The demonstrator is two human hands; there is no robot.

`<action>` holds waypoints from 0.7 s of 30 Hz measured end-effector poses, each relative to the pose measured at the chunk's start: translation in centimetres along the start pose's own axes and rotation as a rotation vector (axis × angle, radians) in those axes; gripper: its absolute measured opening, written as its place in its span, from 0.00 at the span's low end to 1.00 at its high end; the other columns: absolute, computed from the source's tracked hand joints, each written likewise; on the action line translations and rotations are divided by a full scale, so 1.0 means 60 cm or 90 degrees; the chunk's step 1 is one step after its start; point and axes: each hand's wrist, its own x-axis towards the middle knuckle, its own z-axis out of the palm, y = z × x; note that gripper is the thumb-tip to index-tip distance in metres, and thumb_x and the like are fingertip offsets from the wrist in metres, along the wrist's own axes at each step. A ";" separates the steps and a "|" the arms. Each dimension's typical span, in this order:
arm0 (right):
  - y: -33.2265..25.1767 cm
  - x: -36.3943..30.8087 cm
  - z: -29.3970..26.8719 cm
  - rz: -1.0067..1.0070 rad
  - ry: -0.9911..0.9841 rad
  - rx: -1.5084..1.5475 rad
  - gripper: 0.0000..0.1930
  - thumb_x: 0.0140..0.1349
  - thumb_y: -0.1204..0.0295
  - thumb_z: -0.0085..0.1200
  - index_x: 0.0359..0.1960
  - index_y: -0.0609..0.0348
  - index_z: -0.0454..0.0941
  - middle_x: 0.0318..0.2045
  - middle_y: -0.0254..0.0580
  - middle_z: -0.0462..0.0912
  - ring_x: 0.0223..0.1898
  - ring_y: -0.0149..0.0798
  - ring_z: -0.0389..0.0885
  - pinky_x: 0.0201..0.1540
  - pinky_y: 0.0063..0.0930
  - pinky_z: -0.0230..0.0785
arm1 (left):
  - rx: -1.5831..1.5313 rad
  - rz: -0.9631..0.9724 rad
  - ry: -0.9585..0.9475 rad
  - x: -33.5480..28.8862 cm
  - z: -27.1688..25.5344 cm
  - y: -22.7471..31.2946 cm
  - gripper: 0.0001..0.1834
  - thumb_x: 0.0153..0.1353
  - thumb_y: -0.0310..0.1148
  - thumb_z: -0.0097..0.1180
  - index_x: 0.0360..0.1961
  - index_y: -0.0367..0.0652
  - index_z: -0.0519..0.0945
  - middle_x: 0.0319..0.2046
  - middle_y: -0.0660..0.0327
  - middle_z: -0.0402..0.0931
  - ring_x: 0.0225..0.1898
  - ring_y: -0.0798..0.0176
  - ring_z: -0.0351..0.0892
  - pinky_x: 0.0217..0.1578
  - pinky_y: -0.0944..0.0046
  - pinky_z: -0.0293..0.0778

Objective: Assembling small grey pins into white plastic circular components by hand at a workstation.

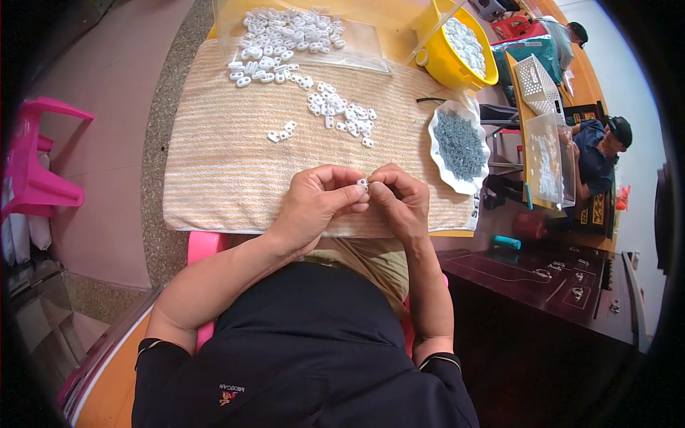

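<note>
Above the near edge of a striped towel, my two hands meet fingertip to fingertip. My left hand pinches a small white plastic piece with two holes between thumb and forefinger. Closed against the same piece, my right hand has its thumb and forefinger pressed together; whatever lies between them is too small to make out. Loose white pieces of the same kind lie on the towel beyond my hands, with a small group to their left. To the right, a white wavy-rimmed dish holds many tiny grey parts.
A clear tray with piled white pieces stands at the far side. Behind the dish is a yellow tub of white pieces. At right, another person sits by a clear bin. A pink stool stands at left.
</note>
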 end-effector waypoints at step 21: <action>0.005 -0.001 -0.001 -0.015 -0.012 -0.047 0.03 0.62 0.79 0.56 0.32 0.66 0.79 0.31 0.34 0.79 0.34 0.24 0.75 0.38 0.17 0.67 | 0.030 0.016 0.006 -0.001 -0.002 -0.006 0.09 0.60 0.21 0.58 0.41 0.32 0.78 0.34 0.56 0.81 0.34 0.67 0.82 0.39 0.69 0.82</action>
